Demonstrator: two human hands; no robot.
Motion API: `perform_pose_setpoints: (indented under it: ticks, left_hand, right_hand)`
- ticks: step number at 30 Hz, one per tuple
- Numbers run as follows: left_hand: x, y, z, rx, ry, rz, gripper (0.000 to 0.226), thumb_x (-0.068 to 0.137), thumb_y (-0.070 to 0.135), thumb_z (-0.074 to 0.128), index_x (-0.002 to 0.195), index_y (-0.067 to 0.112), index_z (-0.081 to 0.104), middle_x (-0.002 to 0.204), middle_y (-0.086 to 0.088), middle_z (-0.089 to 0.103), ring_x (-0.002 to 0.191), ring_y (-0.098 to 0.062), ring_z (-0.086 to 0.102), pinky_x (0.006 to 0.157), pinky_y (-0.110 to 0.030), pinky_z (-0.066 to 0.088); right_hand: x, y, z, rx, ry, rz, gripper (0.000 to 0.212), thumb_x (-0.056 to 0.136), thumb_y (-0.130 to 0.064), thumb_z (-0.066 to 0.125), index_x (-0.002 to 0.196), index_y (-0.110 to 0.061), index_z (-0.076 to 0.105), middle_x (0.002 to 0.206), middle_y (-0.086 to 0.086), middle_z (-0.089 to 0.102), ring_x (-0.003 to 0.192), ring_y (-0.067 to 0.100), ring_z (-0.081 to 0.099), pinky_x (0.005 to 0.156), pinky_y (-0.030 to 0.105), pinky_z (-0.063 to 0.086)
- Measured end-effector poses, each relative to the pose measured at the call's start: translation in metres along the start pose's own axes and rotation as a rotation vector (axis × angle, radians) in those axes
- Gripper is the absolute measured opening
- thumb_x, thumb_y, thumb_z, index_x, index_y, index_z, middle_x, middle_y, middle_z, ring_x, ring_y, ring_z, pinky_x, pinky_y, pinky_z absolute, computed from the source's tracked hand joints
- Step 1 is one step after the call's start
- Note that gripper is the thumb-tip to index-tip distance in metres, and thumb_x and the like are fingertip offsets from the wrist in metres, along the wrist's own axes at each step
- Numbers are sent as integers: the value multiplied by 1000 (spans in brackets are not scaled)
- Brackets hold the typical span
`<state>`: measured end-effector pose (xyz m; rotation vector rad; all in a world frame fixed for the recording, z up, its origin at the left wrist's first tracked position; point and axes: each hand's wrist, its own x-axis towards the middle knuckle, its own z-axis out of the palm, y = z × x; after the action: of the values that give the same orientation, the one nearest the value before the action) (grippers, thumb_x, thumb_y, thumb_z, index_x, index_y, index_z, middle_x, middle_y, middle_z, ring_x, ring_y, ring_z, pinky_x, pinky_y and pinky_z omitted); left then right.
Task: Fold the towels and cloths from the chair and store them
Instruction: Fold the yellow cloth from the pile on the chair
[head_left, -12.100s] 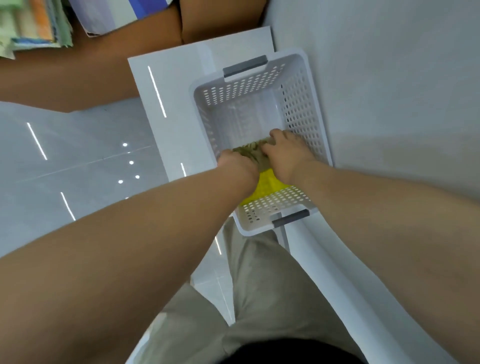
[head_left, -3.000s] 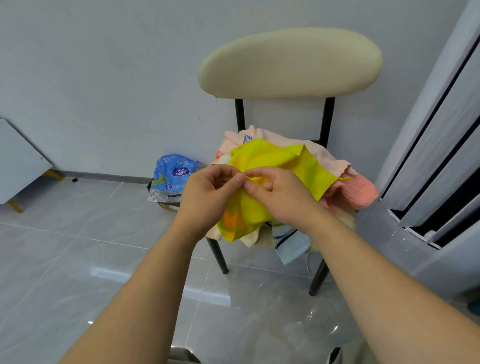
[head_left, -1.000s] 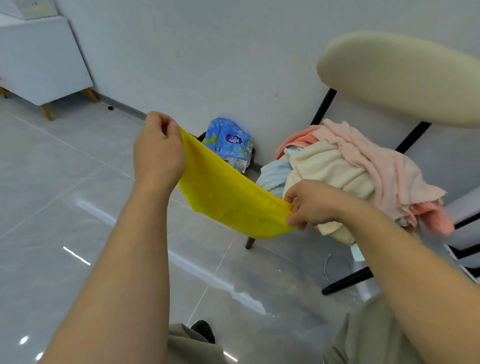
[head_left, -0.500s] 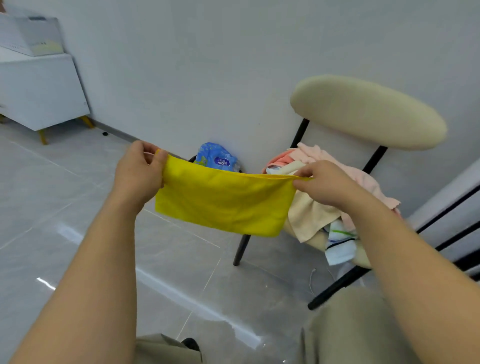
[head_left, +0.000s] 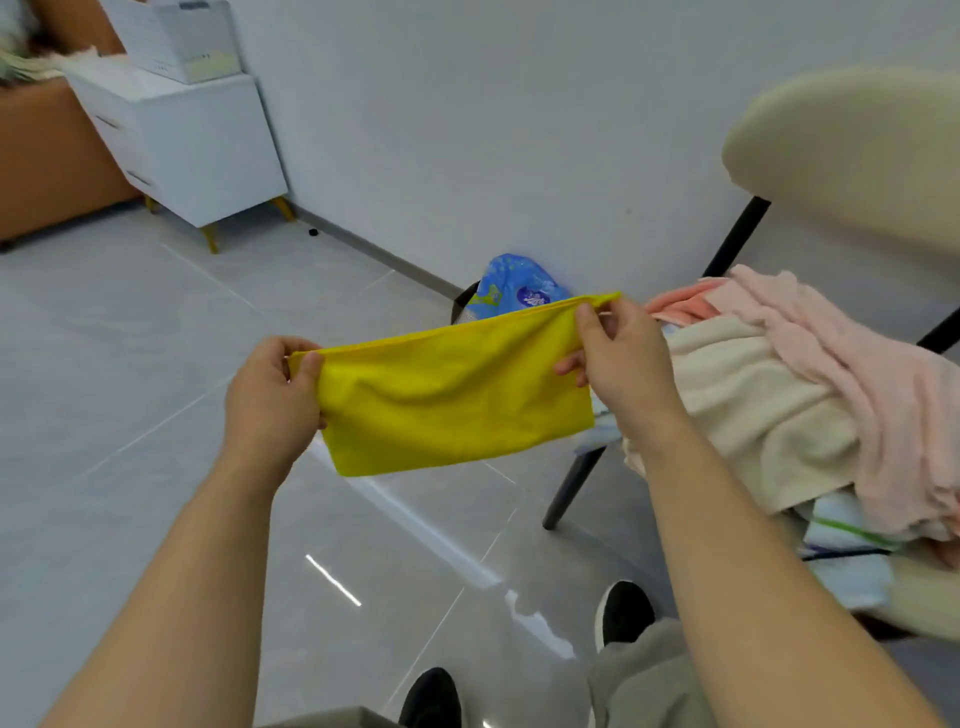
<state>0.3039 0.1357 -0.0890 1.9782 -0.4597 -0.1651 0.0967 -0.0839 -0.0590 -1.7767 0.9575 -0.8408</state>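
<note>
In front of the chair, your left hand (head_left: 270, 397) and right hand (head_left: 621, 364) pinch the thin yellow cloth (head_left: 452, 392) taut by its top corners — light, limp, so keep hold there

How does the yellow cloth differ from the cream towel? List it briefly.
The yellow cloth hangs stretched between left hand and right hand; the cream towel lies crumpled on the chair. The yellow cloth looks thin and smooth; the cream towel thick and fluffy. Both are plain-coloured.
</note>
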Motion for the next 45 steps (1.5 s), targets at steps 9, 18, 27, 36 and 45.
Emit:
perform_pose_setpoints:
  ticks: [9, 18, 27, 36, 45]
  left_hand:
    - [23, -19, 23, 52, 42, -60, 26, 95, 12, 48, 92, 33, 64, 93, 0, 66, 79, -28, 62, 65, -39, 55]
    - [9, -8, 12, 506, 4, -40, 26, 90, 12, 51, 101, 24, 71, 88, -4, 66, 85, -30, 60, 73, -36, 47]
    - [13, -17, 16, -124, 58, -253, 24, 98, 4, 40, 101, 15, 61, 82, -9, 63, 47, -5, 64, 58, -31, 53]
    - [21, -19, 27, 187, -32, -80, 20, 99, 14, 43, 99, 25, 59, 85, -5, 71, 71, -11, 70, 67, -36, 54]
    - [25, -11, 20, 51, 206, -129, 17, 99, 17, 42, 105, 23, 57, 81, -4, 67, 56, -6, 65, 62, -31, 48]
  right_hand:
    - [39, 29, 16, -64, -89, -16, 18, 102, -27, 54, 89, -15, 55, 69, 5, 68, 57, 17, 71, 52, 34, 45]
    - [29, 46, 2, -41, -229, 43, 17, 101, -23, 56, 97, -7, 60, 91, 11, 68, 53, 21, 70, 41, 20, 40]
    - [25, 67, 4, -338, -220, -125, 21, 97, -31, 61, 92, -12, 69, 90, 8, 67, 77, 20, 61, 61, 26, 41]
    - [41, 64, 32, -236, -112, -32, 11, 97, -24, 61, 95, -16, 69, 83, 6, 71, 80, 29, 69, 80, 43, 56]
    - [41, 53, 37, -188, -42, -50, 16, 99, -31, 57, 89, -19, 63, 86, 1, 70, 83, 21, 68, 72, 30, 52]
